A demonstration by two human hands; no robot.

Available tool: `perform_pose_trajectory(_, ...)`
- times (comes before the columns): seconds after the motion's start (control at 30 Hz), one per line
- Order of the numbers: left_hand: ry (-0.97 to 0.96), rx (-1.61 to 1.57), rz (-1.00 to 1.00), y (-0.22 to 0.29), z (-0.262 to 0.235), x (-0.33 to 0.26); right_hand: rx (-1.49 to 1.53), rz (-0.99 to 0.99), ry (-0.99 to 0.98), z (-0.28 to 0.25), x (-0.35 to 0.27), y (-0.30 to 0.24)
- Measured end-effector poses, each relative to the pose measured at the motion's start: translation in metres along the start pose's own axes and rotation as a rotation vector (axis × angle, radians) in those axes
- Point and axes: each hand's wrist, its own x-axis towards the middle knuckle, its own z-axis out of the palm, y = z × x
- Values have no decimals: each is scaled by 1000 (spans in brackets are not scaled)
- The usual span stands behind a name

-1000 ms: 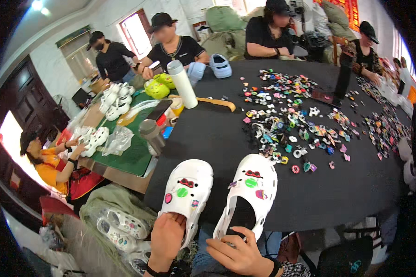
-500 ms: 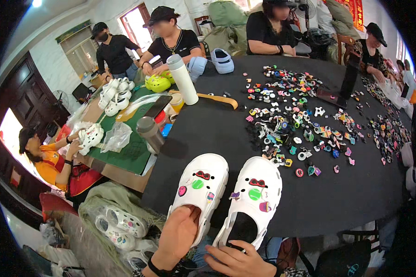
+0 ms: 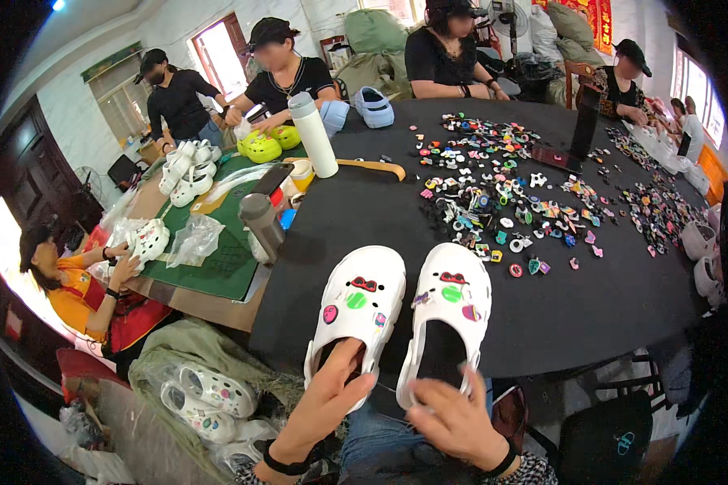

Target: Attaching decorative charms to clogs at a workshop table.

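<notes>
Two white clogs stand side by side at the near edge of the black table, toes pointing away. Both the left clog (image 3: 370,268) and the right clog (image 3: 455,260) carry red glasses-shaped, green ball and other small charms. My left hand (image 3: 325,406) has its fingers inside the left clog's opening and its thumb by the side rim, closed on it. At the heel of the right clog is my right hand (image 3: 461,422), its fingers smeared by motion, so their grip is unclear.
Many loose charms (image 3: 510,194) cover the black table (image 3: 364,210) at centre and right. A white bottle (image 3: 314,133) and grey tumbler (image 3: 260,220) stand left. Bagged clogs (image 3: 210,396) lie low at left. Several co-workers sit or stand around; one handles a white clog (image 3: 147,242).
Both clogs appear higher in view, and the view has shifted slightly. My left fingers reach into the left clog from a changed angle. My right hand has shifted right and turned at the heel.
</notes>
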Motion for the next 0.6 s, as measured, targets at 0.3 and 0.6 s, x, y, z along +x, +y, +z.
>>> perform_pose_trajectory(0.3, -2, 354, 275, -20, -1, 1, -98, 261, 40, 2, 0, -25)
perform_pose_trajectory(0.6, 59, 355, 322, -31, 3, -8, -68, 169, 147, 24, -19, -22)
